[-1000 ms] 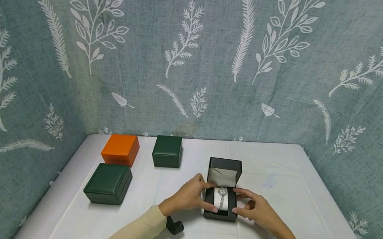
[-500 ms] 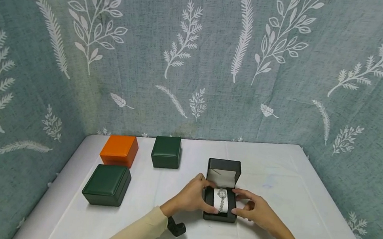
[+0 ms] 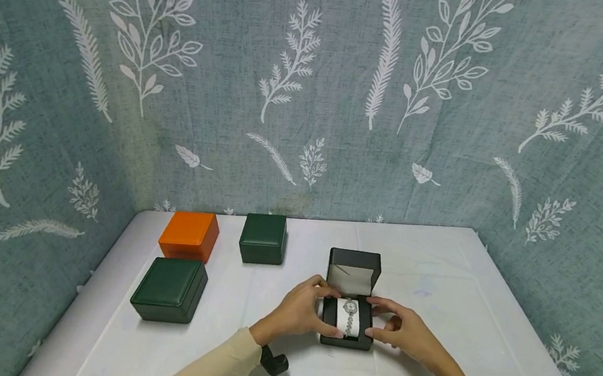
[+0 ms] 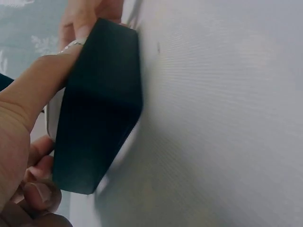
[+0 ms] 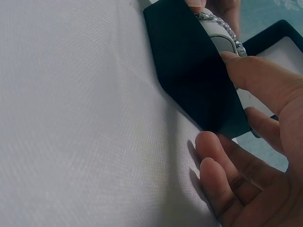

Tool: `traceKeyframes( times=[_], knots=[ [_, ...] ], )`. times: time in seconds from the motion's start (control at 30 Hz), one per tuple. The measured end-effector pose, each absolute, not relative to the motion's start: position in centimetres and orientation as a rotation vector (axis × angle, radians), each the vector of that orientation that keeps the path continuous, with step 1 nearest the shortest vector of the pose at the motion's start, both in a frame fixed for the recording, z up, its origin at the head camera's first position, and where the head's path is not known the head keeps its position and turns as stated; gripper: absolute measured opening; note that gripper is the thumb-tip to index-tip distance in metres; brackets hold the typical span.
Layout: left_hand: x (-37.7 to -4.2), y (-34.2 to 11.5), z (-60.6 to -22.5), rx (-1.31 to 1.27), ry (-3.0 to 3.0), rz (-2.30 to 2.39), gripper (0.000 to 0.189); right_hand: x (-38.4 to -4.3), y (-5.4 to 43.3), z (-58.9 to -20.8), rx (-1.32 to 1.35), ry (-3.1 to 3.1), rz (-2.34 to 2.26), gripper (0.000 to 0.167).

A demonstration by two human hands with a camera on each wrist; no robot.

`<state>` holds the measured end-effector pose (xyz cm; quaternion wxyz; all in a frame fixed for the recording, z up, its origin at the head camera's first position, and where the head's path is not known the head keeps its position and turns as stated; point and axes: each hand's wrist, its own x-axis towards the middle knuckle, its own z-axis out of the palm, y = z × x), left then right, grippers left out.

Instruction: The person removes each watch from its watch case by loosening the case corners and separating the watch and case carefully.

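Note:
A dark watch box (image 3: 346,343) stands on the white cloth with its lid (image 3: 355,259) raised at the back. Inside lies a silver wristwatch (image 3: 349,320) wrapped round a white cushion (image 3: 340,314). From the left, my left hand (image 3: 294,311) pinches the cushioned watch, thumb at its near end and index finger at its far end. My right hand (image 3: 409,333) grips the right side of the box between thumb and index finger. In the right wrist view, the silver bracelet (image 5: 222,23) and cushion show above the box wall (image 5: 189,66); the other right fingers curl beside it.
To the left sit three closed boxes: an orange box (image 3: 190,228) at the back, a green box (image 3: 168,282) in front of it, and another green box (image 3: 263,230) nearer the middle. Leaf-patterned curtain (image 3: 347,93) hangs behind the white-covered table (image 3: 439,261).
The cushion with the watch has shifted slightly toward the near side of the box along with my left hand. My right hand and the box stay in place.

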<state>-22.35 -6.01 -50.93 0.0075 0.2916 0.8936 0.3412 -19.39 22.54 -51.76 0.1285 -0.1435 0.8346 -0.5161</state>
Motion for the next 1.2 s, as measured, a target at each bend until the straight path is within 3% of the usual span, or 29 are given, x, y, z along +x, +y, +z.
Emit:
traceKeyframes(
  times=[0.8,1.2],
  knots=[
    [-23.2,-5.4,-49.6,1.015,2.795,0.794,0.074,-19.3,22.6,-51.8,-0.448,2.406,-1.528,0.065],
    [-23.4,-5.4,-50.0,1.052,2.659,1.029,0.070,-19.3,22.7,-51.8,-0.481,2.381,-1.566,0.065]
  ],
)
